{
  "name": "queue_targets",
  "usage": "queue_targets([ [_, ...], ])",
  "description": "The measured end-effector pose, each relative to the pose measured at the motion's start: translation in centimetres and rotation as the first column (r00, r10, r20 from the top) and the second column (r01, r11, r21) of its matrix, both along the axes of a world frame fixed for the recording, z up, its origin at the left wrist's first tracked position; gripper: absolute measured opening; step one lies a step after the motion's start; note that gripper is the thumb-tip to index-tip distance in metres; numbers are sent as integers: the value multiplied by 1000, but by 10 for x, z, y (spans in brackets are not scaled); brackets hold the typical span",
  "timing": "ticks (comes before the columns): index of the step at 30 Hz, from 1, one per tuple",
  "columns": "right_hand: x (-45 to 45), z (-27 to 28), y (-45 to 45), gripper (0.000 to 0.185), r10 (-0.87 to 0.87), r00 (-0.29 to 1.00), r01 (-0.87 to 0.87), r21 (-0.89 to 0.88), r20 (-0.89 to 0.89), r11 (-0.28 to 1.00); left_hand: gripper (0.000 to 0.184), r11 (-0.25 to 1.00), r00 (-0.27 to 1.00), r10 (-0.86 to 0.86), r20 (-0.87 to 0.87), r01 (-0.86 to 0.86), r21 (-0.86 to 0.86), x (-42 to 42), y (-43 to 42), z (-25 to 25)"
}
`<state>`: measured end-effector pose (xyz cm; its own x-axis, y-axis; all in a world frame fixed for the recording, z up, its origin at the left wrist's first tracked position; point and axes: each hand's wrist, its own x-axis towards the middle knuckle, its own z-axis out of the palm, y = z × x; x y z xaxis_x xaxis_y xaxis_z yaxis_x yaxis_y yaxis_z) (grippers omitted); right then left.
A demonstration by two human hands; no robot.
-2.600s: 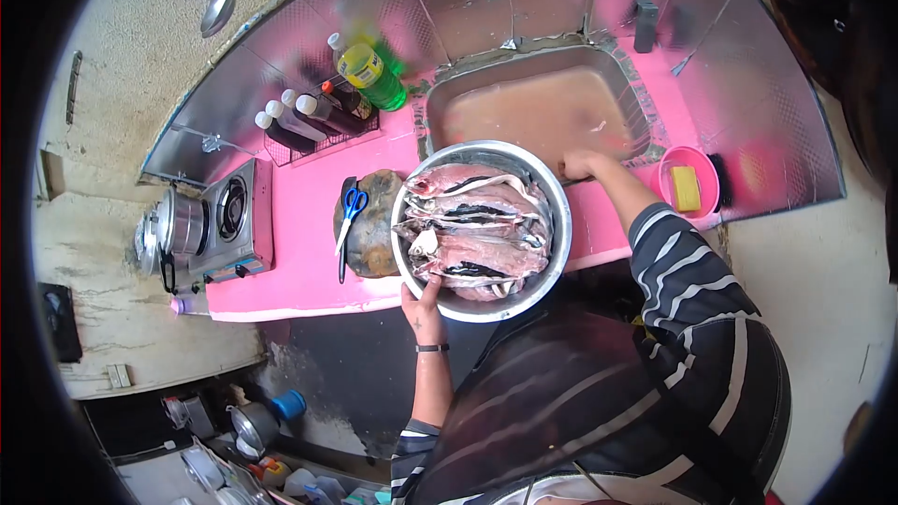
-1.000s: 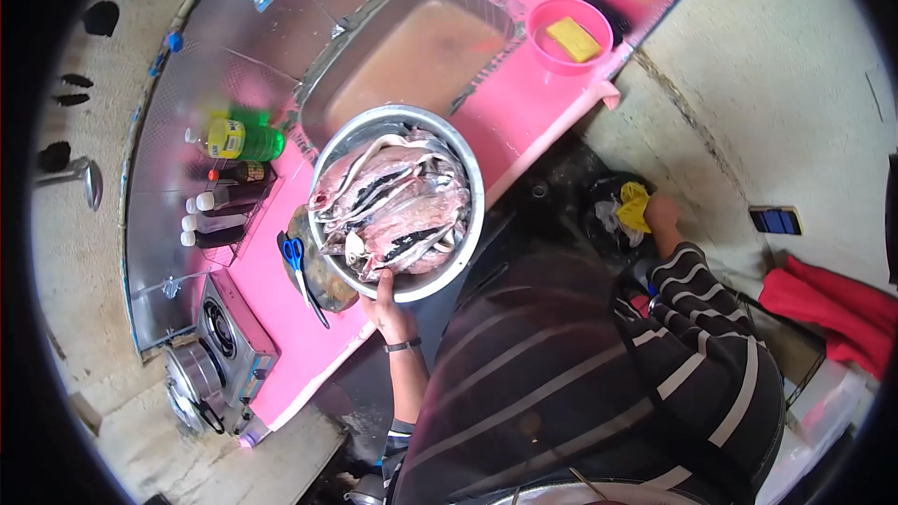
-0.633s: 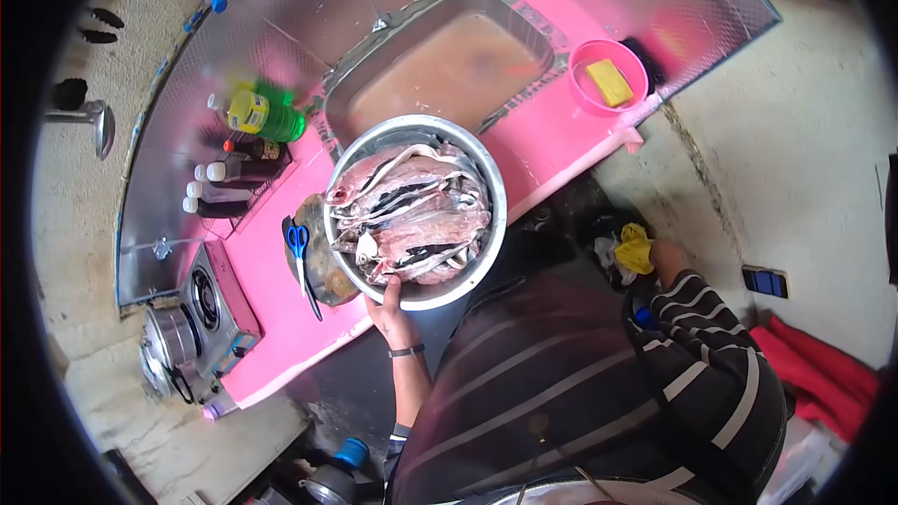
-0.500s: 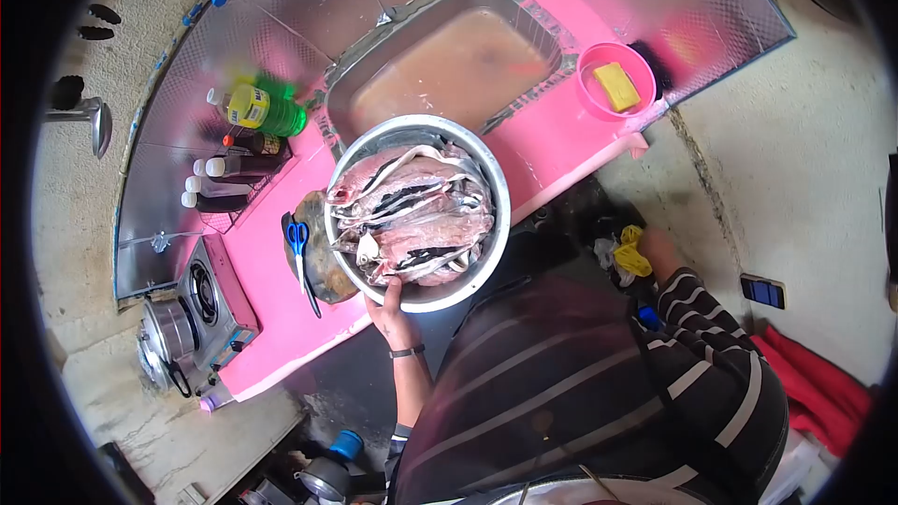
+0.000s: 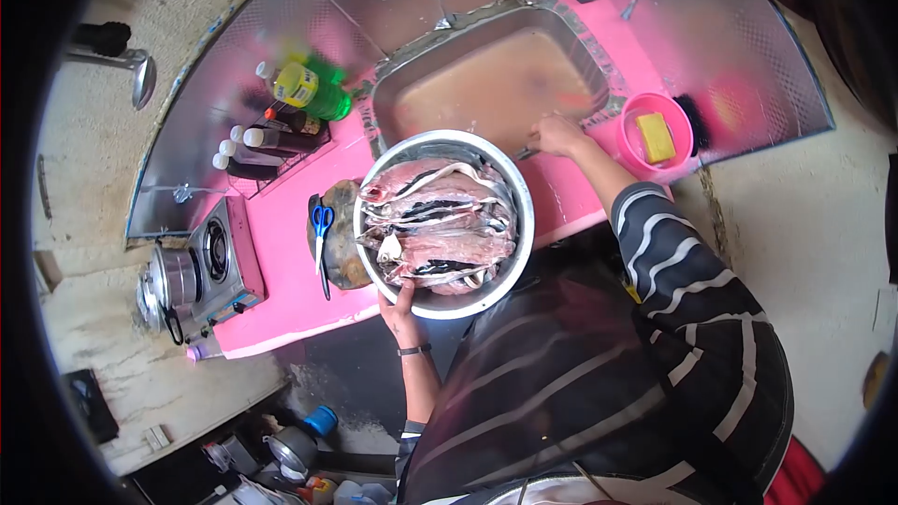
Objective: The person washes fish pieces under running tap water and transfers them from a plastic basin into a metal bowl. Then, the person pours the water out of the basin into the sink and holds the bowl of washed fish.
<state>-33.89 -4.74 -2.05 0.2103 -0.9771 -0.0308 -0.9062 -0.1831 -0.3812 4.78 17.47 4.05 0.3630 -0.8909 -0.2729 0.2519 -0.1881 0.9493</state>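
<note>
My left hand (image 5: 402, 306) grips the near left rim of a round metal basin (image 5: 526, 215), its thumb over the edge. Several split, gutted fish (image 5: 449, 248) lie side by side in the basin, pink with dark strips and pale edges. My right hand (image 5: 556, 136) is at the sink's near edge, just beyond the basin's far right rim. Its fingers are partly bent and slightly apart, with nothing visible in them. Left of the basin, blue-handled scissors (image 5: 321, 223) and a dark knife (image 5: 325, 281) lie by a round wooden board (image 5: 346, 210), which the basin partly hides.
Murky water fills the sink (image 5: 398, 70). A pink bowl (image 5: 687, 136) with a yellow sponge (image 5: 656, 137) stands at the right. Bottles, including a green one (image 5: 323, 98), line the left wall. A gas stove (image 5: 229, 257) and a metal pot (image 5: 175, 273) are farther left.
My right hand has risen from beside the yellow plastic bag on the lower right to the sink's edge. My left hand keeps hold of the basin. The view has shifted.
</note>
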Motion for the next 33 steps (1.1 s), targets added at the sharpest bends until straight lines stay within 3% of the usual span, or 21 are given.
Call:
queue_targets([
  [3, 4, 22, -27, 25, -65, 996, 24, 507, 64, 861, 49, 1000, 1000, 14, 20, -14, 14, 3, 0, -3],
  [6, 4, -10, -39, 20, -45, 997, 15, 437, 58, 899, 50, 999, 998, 21, 53, -23, 31, 5, 3, -6],
  [8, 1, -25, -38, 20, -81, 986, 13, 422, 144, 906, 50, 999, 998, 36, 54, -38, 39, 2, 3, -2],
  [12, -11, -22, -26, 22, -77, 947, 4, 229, 313, 973, 51, 999, 1000, 27, 10, -27, 22, 2, 1, -1],
  [15, -19, -7, -10, 23, -177, 925, 88, 264, 336, 960, 53, 1000, 1000, 6, -3, -6, -1, 1, 0, 0],
  [18, -17, 6, -1, 21, -152, 956, 125, 123, 252, 985, 53, 1000, 1000, -18, -7, 18, -18, 2, -2, -1],
  [21, -7, 5, -8, 23, -120, 964, 101, 92, 237, 991, 51, 998, 999, -52, -4, 52, -23, 8, -2, -4],
  [24, 9, -13, -6, 25, -17, 998, 18, -17, 67, 1000, 48, 997, 997, -76, -8, 76, -33, 7, -3, 1],
  [27, 11, -27, -21, 31, 132, 991, -119, 348, -14, 930, 48, 995, 997, -68, -26, 66, -72, 9, -2, -4],
  [30, 11, -33, -26, 23, 54, 998, -44, 311, -21, 949, 41, 995, 995, -56, -83, 49, -84, 7, 1, 3],
  [33, 26, -1, -13, 19, 13, 996, 10, 260, -89, 966, 37, 996, 999, -47, -10, 46, -78, 10, 1, -1],
])
